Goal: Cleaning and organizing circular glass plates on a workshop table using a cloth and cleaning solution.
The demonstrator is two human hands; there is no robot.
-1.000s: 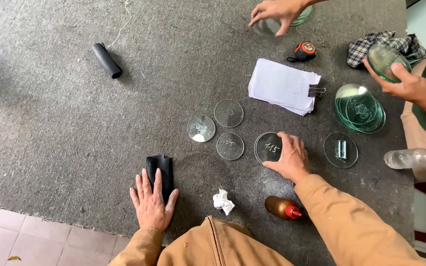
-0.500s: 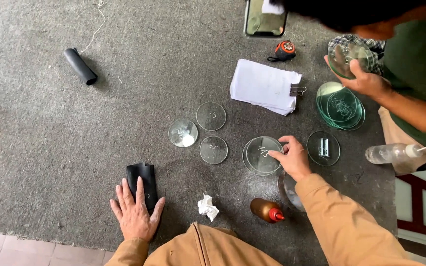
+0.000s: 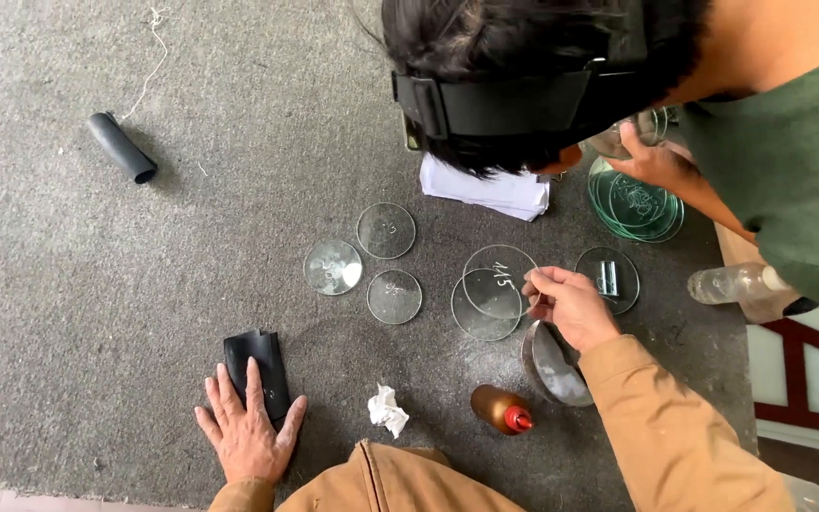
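Here the right hand [image 3: 573, 305] pinches the 3 o'clock rim of a clear glass disc [image 3: 499, 281], lifted and tilted over a second disc [image 3: 478, 313] lying flat on the grey floor [image 3: 239, 142]; the held disc extends from the grip toward 9 o'clock. The left hand [image 3: 244, 434] is released, palm flat on the floor, fingers resting on a black cloth [image 3: 256, 365], well apart at 8 o'clock, so the right hand is nearer.

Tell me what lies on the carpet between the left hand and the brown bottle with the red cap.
In the head view, a crumpled white paper scrap lies between the left hand and the brown bottle; around it is bare grey carpet.
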